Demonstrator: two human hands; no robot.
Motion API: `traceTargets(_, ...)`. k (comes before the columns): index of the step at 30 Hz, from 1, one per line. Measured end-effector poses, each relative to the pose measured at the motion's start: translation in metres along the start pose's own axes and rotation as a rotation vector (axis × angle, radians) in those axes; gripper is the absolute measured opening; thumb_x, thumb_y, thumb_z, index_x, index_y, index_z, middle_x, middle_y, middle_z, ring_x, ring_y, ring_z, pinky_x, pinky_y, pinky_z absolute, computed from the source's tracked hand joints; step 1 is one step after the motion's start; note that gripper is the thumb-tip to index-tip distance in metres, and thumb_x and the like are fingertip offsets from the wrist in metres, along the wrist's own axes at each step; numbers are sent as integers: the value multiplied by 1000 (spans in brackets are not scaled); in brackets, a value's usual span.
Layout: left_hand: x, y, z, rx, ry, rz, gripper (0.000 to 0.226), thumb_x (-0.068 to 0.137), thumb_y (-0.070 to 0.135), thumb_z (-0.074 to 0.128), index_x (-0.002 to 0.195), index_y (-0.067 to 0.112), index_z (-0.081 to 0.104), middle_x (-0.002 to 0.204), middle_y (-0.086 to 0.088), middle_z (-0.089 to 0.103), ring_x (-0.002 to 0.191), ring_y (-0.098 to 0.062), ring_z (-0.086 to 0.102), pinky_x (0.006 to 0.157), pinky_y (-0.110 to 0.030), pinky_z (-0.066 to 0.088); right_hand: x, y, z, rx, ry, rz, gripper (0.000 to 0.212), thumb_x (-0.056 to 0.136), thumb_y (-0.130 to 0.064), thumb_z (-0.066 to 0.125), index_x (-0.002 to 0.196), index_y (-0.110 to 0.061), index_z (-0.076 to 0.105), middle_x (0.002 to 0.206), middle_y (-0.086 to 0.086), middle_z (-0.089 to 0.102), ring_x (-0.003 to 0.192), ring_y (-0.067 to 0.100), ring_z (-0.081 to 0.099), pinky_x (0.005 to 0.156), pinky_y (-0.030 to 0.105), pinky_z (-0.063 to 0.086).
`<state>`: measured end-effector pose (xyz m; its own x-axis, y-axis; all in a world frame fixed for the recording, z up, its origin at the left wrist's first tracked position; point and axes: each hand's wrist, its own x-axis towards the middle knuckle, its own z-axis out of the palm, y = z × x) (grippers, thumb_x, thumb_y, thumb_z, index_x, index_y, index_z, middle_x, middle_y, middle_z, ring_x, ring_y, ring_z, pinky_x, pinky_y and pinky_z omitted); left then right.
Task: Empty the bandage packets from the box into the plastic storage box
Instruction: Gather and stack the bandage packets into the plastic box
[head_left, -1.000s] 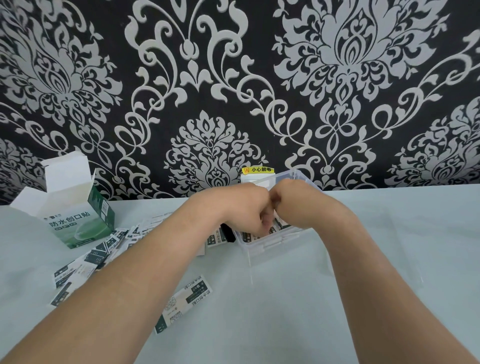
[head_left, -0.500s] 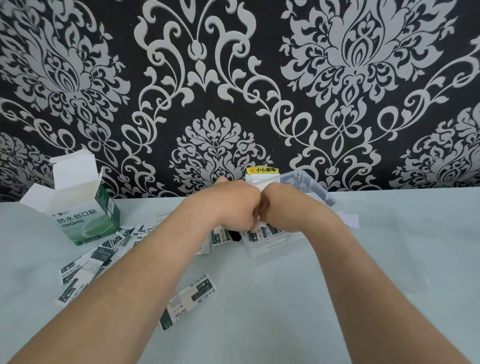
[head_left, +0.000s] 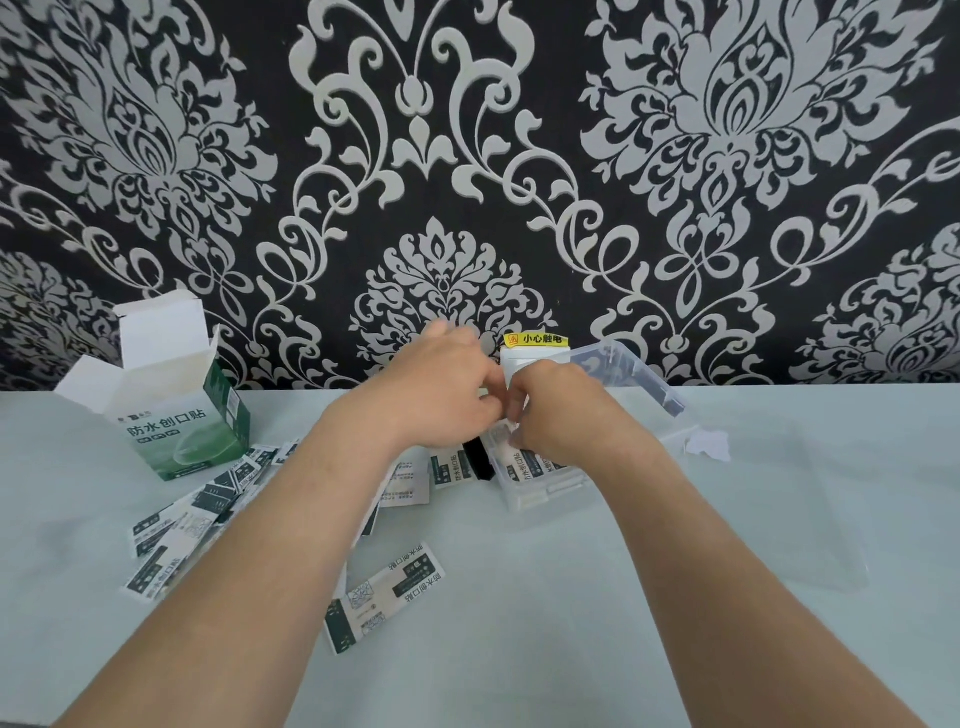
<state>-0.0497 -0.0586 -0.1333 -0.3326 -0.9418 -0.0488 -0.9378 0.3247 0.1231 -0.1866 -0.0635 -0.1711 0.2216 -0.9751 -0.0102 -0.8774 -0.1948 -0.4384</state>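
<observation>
A clear plastic storage box sits mid-table with its hinged lid tipped open behind it, and bandage packets lie inside. My left hand and my right hand meet over the box's left rim. Their fingers pinch white packets between them, mostly hidden. The green and white cardboard box stands at the left with its flaps open. Loose packets lie scattered beside it, and one packet lies alone between my forearms.
A white wall fitting with a yellow warning label sits right behind the storage box. A white paper scrap lies to its right. A small black object lies by the box's left side. Patterned wall backs the table.
Both hands have shifted a little toward the wall over the storage box. The left hand's fingers have lifted and spread slightly. More of the open lid now shows.
</observation>
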Motion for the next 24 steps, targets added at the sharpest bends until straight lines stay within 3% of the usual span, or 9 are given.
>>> traceTargets(4,-11,-6,19,-83,79,-53,27,96,46,46,111,38,67,149,2,34,135,-21,18,109,-38,22,2,-1,3,-31,16,4,17,81,-13,69,97,-16,64,96,3,67,93,24,62,74,30,49)
traceTargets(7,-19,-12,30,-377,303,-96,27,100,35,45,111,33,70,143,4,44,134,-18,26,105,-30,21,3,-2,5,-50,0,12,17,81,-14,70,96,-20,66,97,2,68,92,22,63,79,31,53)
traceTargets(10,-31,-25,33,-501,484,-164,24,98,28,48,102,31,72,120,11,58,120,-10,45,104,-35,36,4,-1,4,-35,-6,32,17,81,-16,70,95,-25,67,97,0,67,87,21,64,77,32,54)
traceTargets(13,-48,-44,32,-430,476,-317,22,94,20,52,101,28,72,115,12,63,106,-9,55,97,-35,44,1,-1,-4,3,41,39,10,84,-19,65,91,-27,64,96,-1,67,83,21,63,73,30,53)
traceTargets(17,-74,-77,40,-318,343,-576,27,94,17,52,113,29,67,126,-1,64,66,-16,63,64,-26,46,-9,-21,-20,86,232,-51,19,91,-13,51,88,-17,70,82,0,70,73,21,64,67,33,56)
traceTargets(18,-76,-83,44,-302,304,-595,29,94,18,53,118,28,65,126,-2,64,71,-17,65,66,-27,47,-13,-29,-24,131,274,-93,20,92,-12,50,88,-16,70,81,-1,70,73,19,63,67,32,55)
traceTargets(20,-79,-96,55,-275,225,-587,37,94,21,55,131,27,57,135,-3,57,102,-21,62,86,-31,49,-19,-50,-24,221,300,-183,22,93,-10,49,91,-19,69,84,-3,69,72,16,62,69,29,53)
traceTargets(22,-75,-102,61,-264,152,-544,49,94,24,54,142,26,45,149,-6,43,132,-23,44,106,-37,39,-21,-66,-12,268,246,-247,27,94,-7,47,98,-21,70,89,-2,69,70,16,58,69,29,52)
traceTargets(24,-69,-105,61,-246,92,-522,58,95,28,52,149,30,33,159,-6,25,146,-23,23,117,-38,23,-22,-81,9,241,154,-297,33,93,-4,44,106,-23,68,98,1,69,79,19,59,75,31,52)
